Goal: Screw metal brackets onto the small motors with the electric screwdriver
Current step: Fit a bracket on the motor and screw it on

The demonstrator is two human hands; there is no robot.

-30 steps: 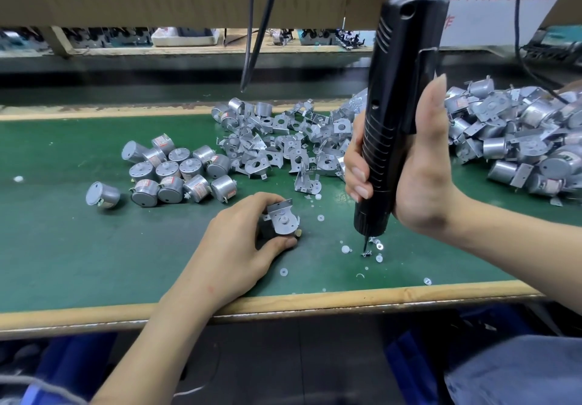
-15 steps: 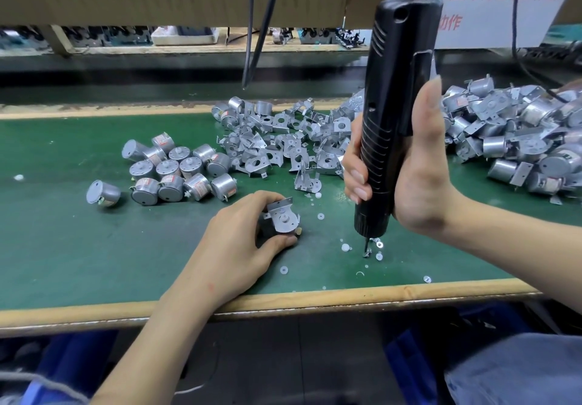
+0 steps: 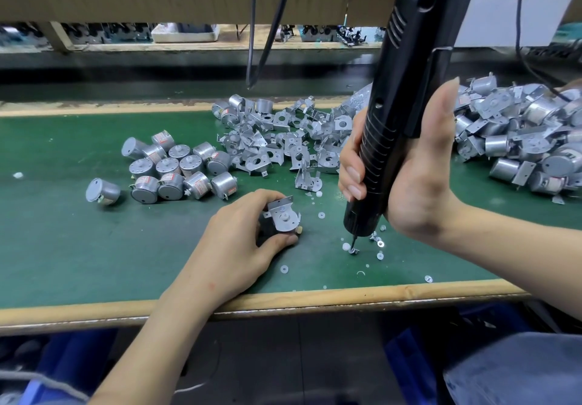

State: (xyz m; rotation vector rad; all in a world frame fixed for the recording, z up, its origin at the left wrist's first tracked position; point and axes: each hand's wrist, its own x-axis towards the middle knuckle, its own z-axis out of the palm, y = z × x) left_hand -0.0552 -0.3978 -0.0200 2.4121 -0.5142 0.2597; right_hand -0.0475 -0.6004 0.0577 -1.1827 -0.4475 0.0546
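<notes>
My left hand point(image 3: 233, 247) grips a small motor with a metal bracket point(image 3: 283, 215) set on its top, resting on the green mat. My right hand point(image 3: 415, 184) holds the black electric screwdriver point(image 3: 400, 115) upright, its bit tip touching a small screw point(image 3: 354, 249) among loose screws and washers on the mat, to the right of the held motor. A cluster of bare silver motors point(image 3: 176, 168) lies to the left. A heap of loose brackets point(image 3: 283, 140) lies behind the held motor.
A big pile of motors with brackets attached point(image 3: 519, 140) fills the right side. White washers point(image 3: 321, 215) are scattered near the bit. Two black cables point(image 3: 261, 42) hang over the bench's back. The wooden front edge point(image 3: 283, 299) runs below my hands.
The screwdriver has tilted and shifted slightly, its bit staying down among the loose screws. My left hand and the motor have not moved.
</notes>
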